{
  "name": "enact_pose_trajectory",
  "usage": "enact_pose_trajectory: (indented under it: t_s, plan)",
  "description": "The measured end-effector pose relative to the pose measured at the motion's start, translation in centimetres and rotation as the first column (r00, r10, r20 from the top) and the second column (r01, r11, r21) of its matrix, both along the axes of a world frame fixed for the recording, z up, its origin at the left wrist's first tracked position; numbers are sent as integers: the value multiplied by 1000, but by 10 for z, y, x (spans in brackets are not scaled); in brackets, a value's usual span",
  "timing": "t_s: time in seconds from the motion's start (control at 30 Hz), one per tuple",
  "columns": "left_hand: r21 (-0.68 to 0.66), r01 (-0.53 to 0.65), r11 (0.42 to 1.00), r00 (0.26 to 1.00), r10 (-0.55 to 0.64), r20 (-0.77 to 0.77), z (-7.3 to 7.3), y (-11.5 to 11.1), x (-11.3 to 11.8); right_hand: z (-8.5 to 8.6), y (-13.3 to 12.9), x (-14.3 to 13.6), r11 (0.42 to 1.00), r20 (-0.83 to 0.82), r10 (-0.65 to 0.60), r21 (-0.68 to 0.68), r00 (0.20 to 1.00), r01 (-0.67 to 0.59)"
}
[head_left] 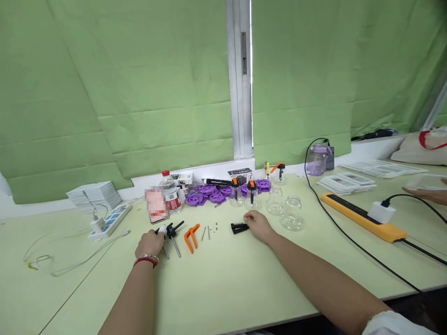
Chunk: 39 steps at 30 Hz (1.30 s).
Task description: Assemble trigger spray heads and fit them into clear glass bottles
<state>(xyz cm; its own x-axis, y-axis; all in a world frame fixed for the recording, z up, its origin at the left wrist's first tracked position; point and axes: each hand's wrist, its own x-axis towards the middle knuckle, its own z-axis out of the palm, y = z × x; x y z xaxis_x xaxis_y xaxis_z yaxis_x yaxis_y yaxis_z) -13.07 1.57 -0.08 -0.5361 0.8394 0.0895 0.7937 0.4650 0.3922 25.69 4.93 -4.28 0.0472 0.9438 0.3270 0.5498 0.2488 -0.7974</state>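
Note:
My left hand (149, 244), its fingers curled and one fingertip in a white cover, is closed on one of the black parts with metal rods (173, 232) at the left of the table. Further right, my right hand (259, 226) bends its fingers together at the end of the black toothed pieces (239, 228); its grip is partly hidden. Between my hands lie orange V-shaped handles (191, 237), two metal pins (206, 233) and some tiny brownish bits (216, 226).
Purple round parts (206, 190) are heaped by the wall beside clear glass jars (292, 216). A water bottle (172, 195) and a phone (157, 205) stand left. An orange power strip (359, 216) with black cables lies right, near another person's hand (428, 194).

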Motion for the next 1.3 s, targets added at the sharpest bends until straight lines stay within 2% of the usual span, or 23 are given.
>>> enact_pose_trajectory:
  t_s: [0.23,0.57,0.6,0.67,0.77,0.83,0.9,0.97,1.13,1.3]
  plan:
    - [71,25,997,1000,-24,-15,3,-1,-2,4,-6,-2,987,171,87,116,981,-108]
    - [297,25,955,997,-5,-71,13,-7,7,7,-15,-10,955,297,125,223,947,-196]
    - [321,63,945,994,-31,-104,15,-8,10,9,-17,-11,951,304,127,233,944,-203]
    - [320,214,923,963,-144,-228,18,-12,14,12,-21,-14,940,325,135,256,936,-224]
    - [137,491,861,824,-408,-393,16,-15,19,16,-27,-19,920,371,172,270,913,-283]
    - [7,590,808,741,-537,-404,11,-14,20,17,-30,-23,906,409,205,263,889,-330]
    - [-59,618,784,708,-588,-391,6,-12,19,18,-33,-26,892,450,227,260,864,-370]
    - [-68,620,782,703,-592,-393,3,-10,19,18,-34,-28,879,484,234,265,843,-396]
    - [1,651,759,695,-596,-403,3,-8,19,20,-35,-31,875,490,230,274,841,-399]
    - [116,699,706,694,-630,-348,12,-13,20,24,-29,-40,892,462,248,233,851,-387]
